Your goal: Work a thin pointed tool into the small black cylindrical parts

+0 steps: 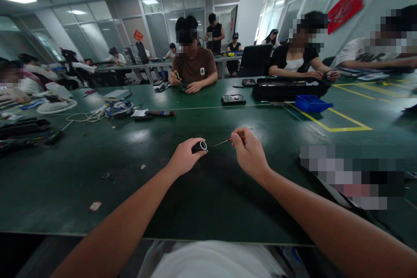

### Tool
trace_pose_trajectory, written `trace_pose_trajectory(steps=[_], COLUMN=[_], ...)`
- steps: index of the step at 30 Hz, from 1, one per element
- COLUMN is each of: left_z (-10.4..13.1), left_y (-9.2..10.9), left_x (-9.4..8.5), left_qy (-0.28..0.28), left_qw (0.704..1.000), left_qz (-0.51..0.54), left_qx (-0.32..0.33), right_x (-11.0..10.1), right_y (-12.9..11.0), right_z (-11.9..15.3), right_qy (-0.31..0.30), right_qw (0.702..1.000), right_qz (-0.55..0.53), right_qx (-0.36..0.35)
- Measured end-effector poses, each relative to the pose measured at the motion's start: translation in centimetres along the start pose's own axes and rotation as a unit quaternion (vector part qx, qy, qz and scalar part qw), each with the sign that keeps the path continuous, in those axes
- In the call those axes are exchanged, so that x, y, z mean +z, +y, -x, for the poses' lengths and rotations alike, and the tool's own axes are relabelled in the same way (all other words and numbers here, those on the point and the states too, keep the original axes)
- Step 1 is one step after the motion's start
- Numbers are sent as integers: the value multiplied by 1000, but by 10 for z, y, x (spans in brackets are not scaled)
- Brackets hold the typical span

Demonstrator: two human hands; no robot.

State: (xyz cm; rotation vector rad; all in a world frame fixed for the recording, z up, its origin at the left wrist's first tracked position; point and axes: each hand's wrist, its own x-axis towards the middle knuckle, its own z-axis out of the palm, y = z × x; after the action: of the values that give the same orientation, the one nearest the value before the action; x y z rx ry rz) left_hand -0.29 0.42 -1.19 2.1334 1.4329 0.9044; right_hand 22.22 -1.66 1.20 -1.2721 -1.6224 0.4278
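Note:
In the middle of the view my left hand (186,156) is wrapped round a small black cylinder (199,147), whose round end with a pale ring faces right. To its right, my right hand (248,150) grips the reddish handle of a thin screwdriver (223,142). The metal shaft points left toward the cylinder, and a small gap separates its tip from it. Both hands are above the green table (208,200).
Across the table a person in a brown shirt (198,67) works with a tool. A blue bin (311,103), a long black casing (289,89) and an opened device (233,99) lie beyond my hands. Another screwdriver (159,113) and cables (119,108) are at the back left.

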Motion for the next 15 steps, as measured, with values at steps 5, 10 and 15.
trace_pose_trajectory(steps=[5,10,15], left_z=[-6,-15,-21], left_y=[-1,7,9], left_x=[-3,-16,-26], left_qy=[64,44,-108], left_qw=[979,927,966], left_qz=[185,340,181], left_qx=[-58,-153,-151], right_x=[-2,-4,-4], right_y=[0,-2,-4], right_z=[0,0,1], right_qy=[-1,-3,-7], right_qw=[1000,1000,1000], right_qz=[-7,-9,-15], right_qx=[2,-1,-4])
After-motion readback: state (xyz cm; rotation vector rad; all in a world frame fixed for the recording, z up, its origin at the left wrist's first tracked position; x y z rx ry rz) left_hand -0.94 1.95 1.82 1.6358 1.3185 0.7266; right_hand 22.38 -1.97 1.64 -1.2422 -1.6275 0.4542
